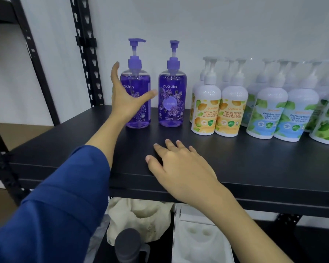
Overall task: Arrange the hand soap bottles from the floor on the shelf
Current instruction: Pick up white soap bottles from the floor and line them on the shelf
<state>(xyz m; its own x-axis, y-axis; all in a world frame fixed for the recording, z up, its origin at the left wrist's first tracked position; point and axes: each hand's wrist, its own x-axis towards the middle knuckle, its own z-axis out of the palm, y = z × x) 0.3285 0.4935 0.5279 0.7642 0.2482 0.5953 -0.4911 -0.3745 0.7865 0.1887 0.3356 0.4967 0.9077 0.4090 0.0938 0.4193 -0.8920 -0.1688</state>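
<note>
Two purple pump bottles of hand soap stand upright at the back of the black shelf point(254, 160). My left hand point(124, 97) is spread open around the left purple bottle point(141, 95), thumb across its front, fingers at its left side; I cannot tell if it touches. The right purple bottle point(172, 97) stands free beside it. To the right stand white orange-label bottles point(206, 109) and white mint-label bottles point(264, 112), several in rows. My right hand point(179, 164) lies flat with spread fingers on the shelf's front part, holding nothing.
Black perforated shelf posts point(87, 54) rise at the left against a white wall. Under the shelf lie a cream cloth bag point(139, 219), a white moulded tray point(199, 238) and a dark grey round object point(128, 245).
</note>
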